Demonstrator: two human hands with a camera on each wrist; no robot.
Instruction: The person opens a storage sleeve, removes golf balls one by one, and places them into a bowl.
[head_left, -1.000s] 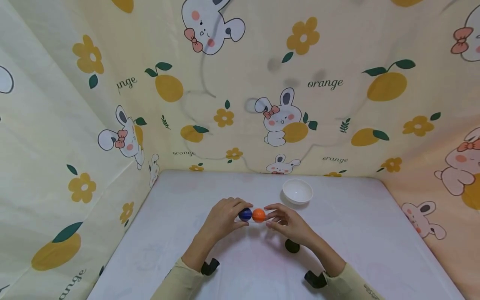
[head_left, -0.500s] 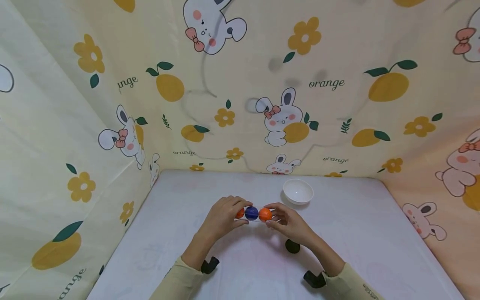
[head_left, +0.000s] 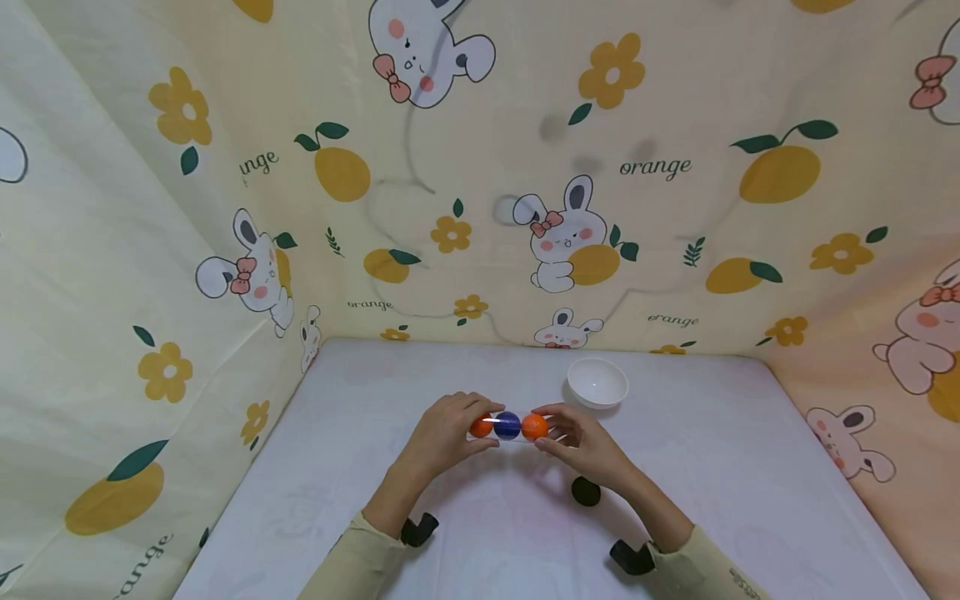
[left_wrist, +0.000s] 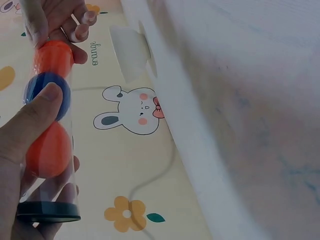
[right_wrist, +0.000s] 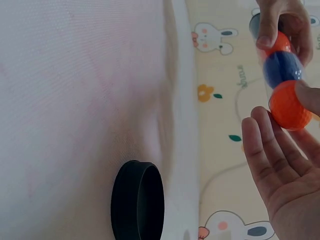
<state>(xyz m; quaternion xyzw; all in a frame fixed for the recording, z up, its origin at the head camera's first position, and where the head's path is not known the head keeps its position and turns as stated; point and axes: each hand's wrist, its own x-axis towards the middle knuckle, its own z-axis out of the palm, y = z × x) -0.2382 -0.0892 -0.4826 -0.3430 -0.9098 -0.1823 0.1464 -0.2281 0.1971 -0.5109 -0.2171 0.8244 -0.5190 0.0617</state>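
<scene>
A clear tube (left_wrist: 73, 155) with a dark cap (left_wrist: 48, 212) on one end holds an orange ball (left_wrist: 49, 149), a blue ball (head_left: 507, 426) and another orange ball (head_left: 535, 427) in a row. It lies roughly level above the table in the head view. My left hand (head_left: 446, 433) grips the tube near its capped end, thumb along its side. At the other end, my right hand (head_left: 581, 442) pinches the outer orange ball between thumb and index finger; its other fingers extend loosely in the right wrist view. Whether that ball is partly outside the tube is hard to tell.
A white bowl (head_left: 597, 383) stands on the table (head_left: 360, 375) behind my right hand. Below that hand lies a round black lid (right_wrist: 137, 202). Patterned cloth (head_left: 480, 167) encloses the table's back and sides.
The balls have shifted right along the tube, toward my right hand. The second orange ball has come into view beside my left fingers. Both hands have stayed nearly in place.
</scene>
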